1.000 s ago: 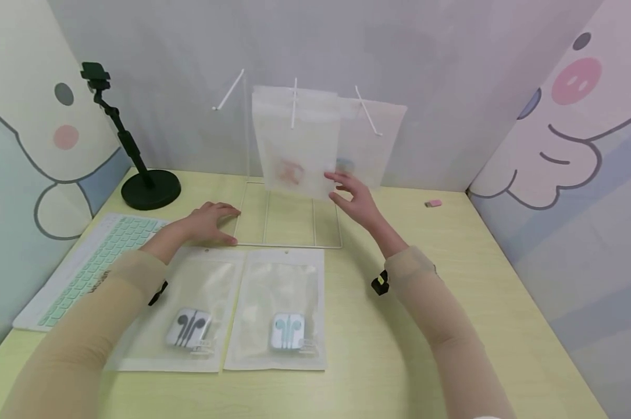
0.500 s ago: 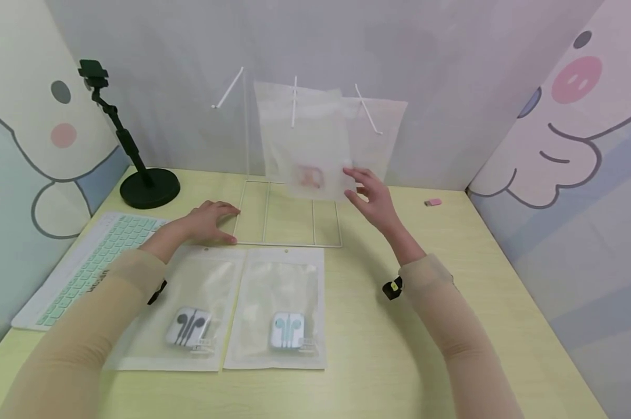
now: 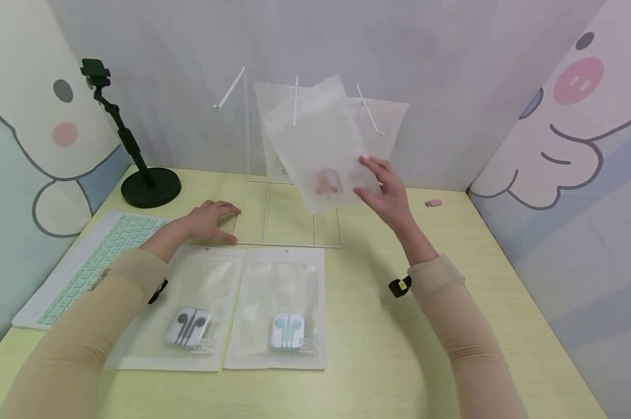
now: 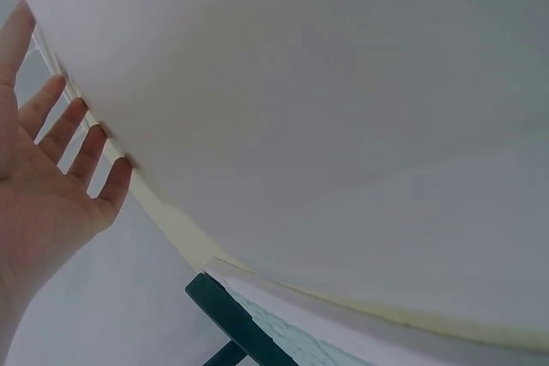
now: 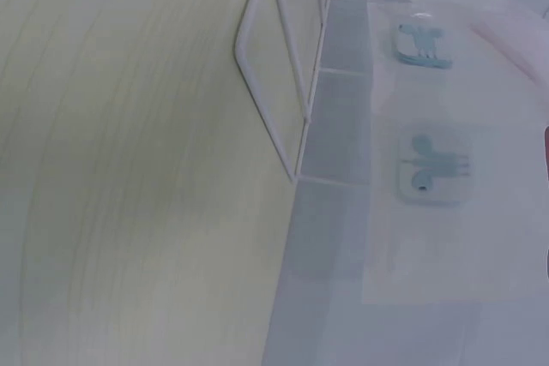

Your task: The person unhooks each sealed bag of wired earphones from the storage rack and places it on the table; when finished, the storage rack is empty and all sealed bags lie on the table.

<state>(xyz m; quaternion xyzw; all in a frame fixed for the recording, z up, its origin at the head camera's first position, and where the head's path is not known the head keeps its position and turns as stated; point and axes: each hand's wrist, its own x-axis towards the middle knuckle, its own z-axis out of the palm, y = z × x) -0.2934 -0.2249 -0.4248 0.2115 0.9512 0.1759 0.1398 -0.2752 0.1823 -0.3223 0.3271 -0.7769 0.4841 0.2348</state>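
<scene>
My right hand (image 3: 391,195) holds the lower right edge of a frosted zip bag (image 3: 312,134) with pink earphones showing through. The bag hangs tilted before the middle hook (image 3: 295,102); whether its hole is still on the hook I cannot tell. Behind it another bag (image 3: 267,105) hangs there, and a further bag (image 3: 394,119) hangs from the right hook (image 3: 367,107). With fingers spread, my left hand (image 3: 202,223) touches the left side of the white wire rack's base (image 3: 289,244). In the right wrist view, blue-green earphones (image 5: 435,169) show through a hanging bag.
Two flat bags lie in front of the rack, one with dark earphones (image 3: 189,327), one with light-blue earphones (image 3: 288,330). A keyboard (image 3: 95,267) and a black phone stand (image 3: 150,187) are at left. A pink USB stick (image 3: 434,203) lies right. The left hook (image 3: 228,87) holds nothing.
My right hand has moved right and drawn the front bag forward, tilting it and uncovering the bag behind. The left hand has stayed on the rack.
</scene>
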